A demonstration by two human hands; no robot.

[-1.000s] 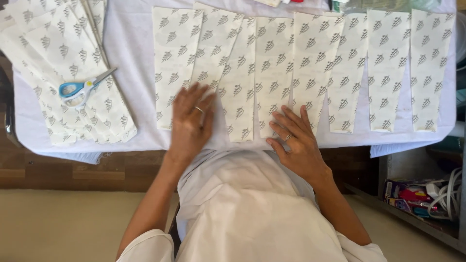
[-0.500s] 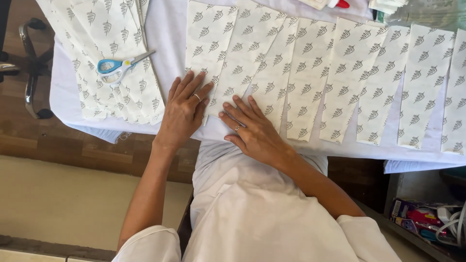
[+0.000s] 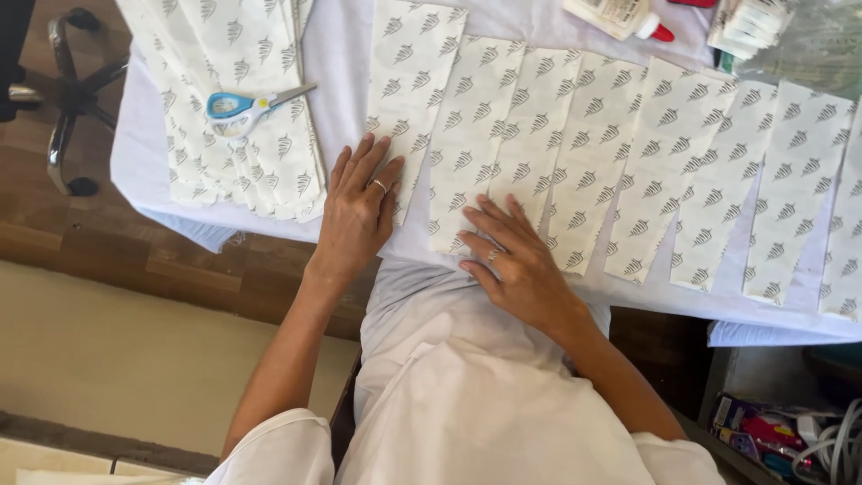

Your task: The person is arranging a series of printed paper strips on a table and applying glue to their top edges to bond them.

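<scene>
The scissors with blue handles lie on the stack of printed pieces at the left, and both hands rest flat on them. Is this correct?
Not quite. The scissors do lie on the stack, but the head view shows the left hand and right hand flat on the row of pieces laid out across the table, apart from the scissors.

Fabric strips (image 3: 593, 153) lying side by side across table (image 3: 341, 72) — scissors (image 3: 247, 106) sitting on stack (image 3: 238, 108) at left; bottle (image 3: 628, 16), prob. glue, behind strips — both hands resting on near ends.
</scene>
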